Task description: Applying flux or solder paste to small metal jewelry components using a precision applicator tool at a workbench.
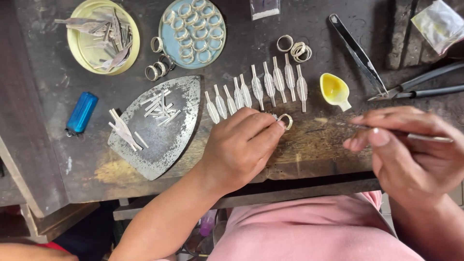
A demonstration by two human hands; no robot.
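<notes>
right hand (pixel 411 154) apart; ring (pixel 285 121) at left fingertips (pixel 279 125)

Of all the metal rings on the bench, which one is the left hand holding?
The single ring pinched at the fingertips of the left hand, just below the row of leaf-shaped pieces. The other rings sit in the blue dish or loose beside it.

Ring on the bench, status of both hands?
Left hand pinching ring upright on bench. Right hand holds thin tool, tip near ring. Yellow dish behind, clear.

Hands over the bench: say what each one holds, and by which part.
Left hand pinches a silver ring by its band at the fingertips. Right hand holds a thin metal tool along its shaft.
</notes>
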